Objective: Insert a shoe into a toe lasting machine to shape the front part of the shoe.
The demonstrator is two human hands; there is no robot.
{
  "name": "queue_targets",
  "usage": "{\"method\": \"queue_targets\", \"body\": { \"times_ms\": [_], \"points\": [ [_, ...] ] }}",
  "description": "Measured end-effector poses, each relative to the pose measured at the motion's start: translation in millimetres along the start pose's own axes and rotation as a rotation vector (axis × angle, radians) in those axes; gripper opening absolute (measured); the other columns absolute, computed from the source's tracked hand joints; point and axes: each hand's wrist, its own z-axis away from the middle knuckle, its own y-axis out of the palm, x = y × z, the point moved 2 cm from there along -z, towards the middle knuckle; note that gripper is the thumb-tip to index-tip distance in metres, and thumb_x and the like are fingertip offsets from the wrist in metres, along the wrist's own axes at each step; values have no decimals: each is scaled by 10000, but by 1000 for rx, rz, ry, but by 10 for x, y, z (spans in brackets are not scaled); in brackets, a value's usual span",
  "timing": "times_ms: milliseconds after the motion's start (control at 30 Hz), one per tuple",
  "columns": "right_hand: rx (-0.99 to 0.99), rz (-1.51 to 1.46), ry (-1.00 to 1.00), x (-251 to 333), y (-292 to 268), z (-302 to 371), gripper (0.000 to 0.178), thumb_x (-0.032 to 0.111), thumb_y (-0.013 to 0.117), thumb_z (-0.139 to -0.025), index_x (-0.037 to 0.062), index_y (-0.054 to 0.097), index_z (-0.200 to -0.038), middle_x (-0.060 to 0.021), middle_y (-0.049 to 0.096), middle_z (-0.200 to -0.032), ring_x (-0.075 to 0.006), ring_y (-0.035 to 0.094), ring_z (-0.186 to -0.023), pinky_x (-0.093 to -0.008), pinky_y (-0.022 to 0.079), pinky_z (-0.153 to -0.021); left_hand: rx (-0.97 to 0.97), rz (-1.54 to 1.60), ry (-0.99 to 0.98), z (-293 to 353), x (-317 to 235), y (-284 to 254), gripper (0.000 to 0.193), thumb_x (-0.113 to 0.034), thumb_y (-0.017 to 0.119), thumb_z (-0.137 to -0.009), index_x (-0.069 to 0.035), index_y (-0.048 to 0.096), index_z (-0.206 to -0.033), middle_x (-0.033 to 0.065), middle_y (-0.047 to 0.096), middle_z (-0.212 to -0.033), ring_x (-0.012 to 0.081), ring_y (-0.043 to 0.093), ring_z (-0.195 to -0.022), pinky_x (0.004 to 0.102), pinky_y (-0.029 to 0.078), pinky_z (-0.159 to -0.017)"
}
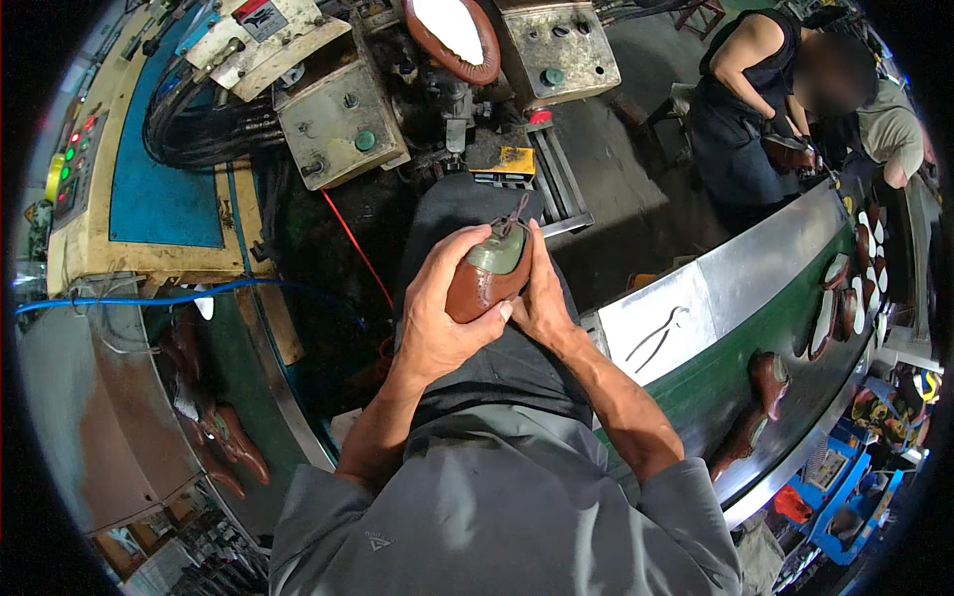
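A brown leather shoe upper (484,292) on a green shoe last is held over my lap, with a dark lace tied loosely at its top. My left hand (444,303) wraps its left side, thumb near the lower end. Along its right side presses my right hand (542,290), fingers pointing up and thumb near the lower end. The underside of the shoe is hidden. To the right, a pair of pincers (657,336) lies on a bare metal plate, apart from both hands.
Ahead stands a machine with control boxes (343,124) and a shoe, white bottom up (452,38). A green conveyor (696,402) at right carries several brown shoes; more shoes (234,442) lie at left. A blue hose (149,295) crosses the left side. Two people work at far right.
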Motion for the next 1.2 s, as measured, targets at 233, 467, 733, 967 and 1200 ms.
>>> {"method": "queue_targets", "body": {
  "times_ms": [233, 467, 733, 967, 1200],
  "points": [
    [-20, 12, -7, -45, 18, 78, 1243, 20, 902, -792, -17, 98, -1738, -301, 493, -1583, -499, 500, -1457, -541, 403, -1243, -11, 19, -8, 59, 48, 69, 782, -8, 873, -770, -37, 583, -1496, 185, 645, -1472, 330, 649, -1366, 423, 518, -1156],
    [11, -29, 56, -14, 7, -26, 1117, -18, 810, -819, -42, 157, -1725, -314, 425, -1660, -460, 443, -1551, -470, 344, -1303, -65, 46, -15, 18, 83, 55, 735, 9, 869, -773, -14, 607, -1459, 184, 655, -1467, 320, 653, -1364, 416, 513, -1163],
    [238, -143, 31, 319, -598, -477, 1174, 285, 939, -873, -23, 206, -1737, -310, 462, -1652, -373, 527, -1490, -457, 417, -1241, 145, 214, -8, -509, 219, -251, 1058, -199, 912, -888, -92, 300, -1744, 151, 511, -1642, 262, 534, -1479, 411, 410, -1249],
    [319, 661, -231, 870, -777, 34, 1037, 425, 894, -868, 267, 355, -1740, -289, 328, -1704, -503, 592, -1244, -530, 557, -1075, -67, 579, -821, -796, 1665, 181, 515, -236, 814, -972, -137, 616, -1437, 32, 728, -1222, 211, 713, -1113, 415, 606, -851],
    [416, 744, -146, 388, -771, 112, 890, 382, 802, -912, 498, 391, -1692, -288, 258, -1748, -449, 636, -1000, -522, 604, -956, -128, -223, -236, -1005, 2003, 414, 400, -234, 780, -986, -36, 742, -1331, 201, 781, -1259, 349, 763, -1134, 467, 609, -902]
  ]
}}
